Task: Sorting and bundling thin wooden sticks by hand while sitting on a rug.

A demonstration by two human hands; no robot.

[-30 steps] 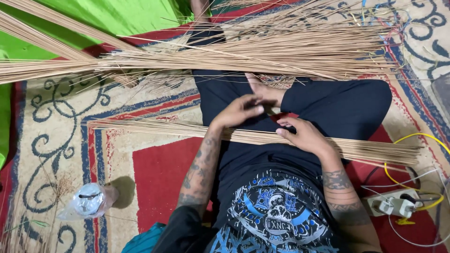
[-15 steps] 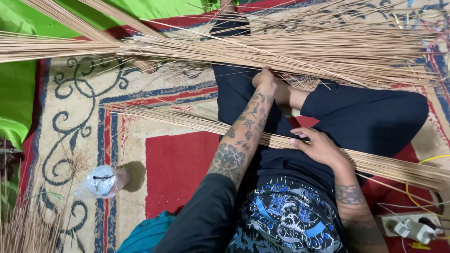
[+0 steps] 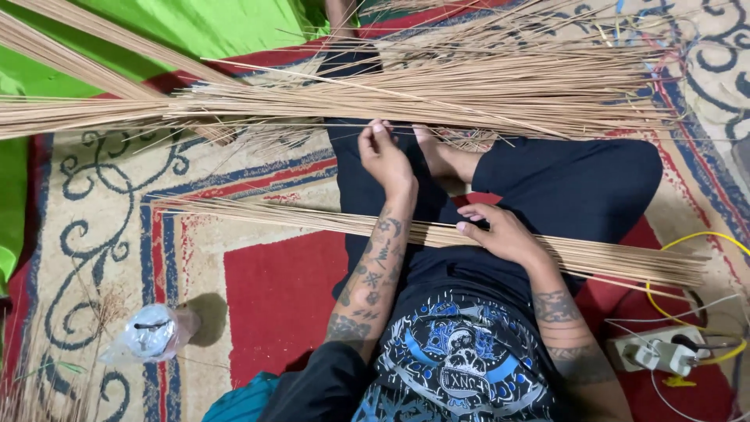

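Head view shows the left hand (image 3: 384, 154) reaching forward, fingertips pinching at thin sticks at the near edge of the big stick pile (image 3: 437, 90) across the patterned carpet (image 3: 101, 234). Right hand (image 3: 500, 232) rests with fingers curled on the smaller stick bundle (image 3: 258, 212) lying over the lap. 1 plastic bottle (image 3: 152, 332) lies left.

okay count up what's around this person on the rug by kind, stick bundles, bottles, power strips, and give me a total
Stick bundles: 2, a large pile past the knees, which the left hand reaches to, and a thinner bundle across the lap under the right hand.
Plastic bottles: 1, lying on the rug.
Power strips: 1, with plugs in it.
Total: 4
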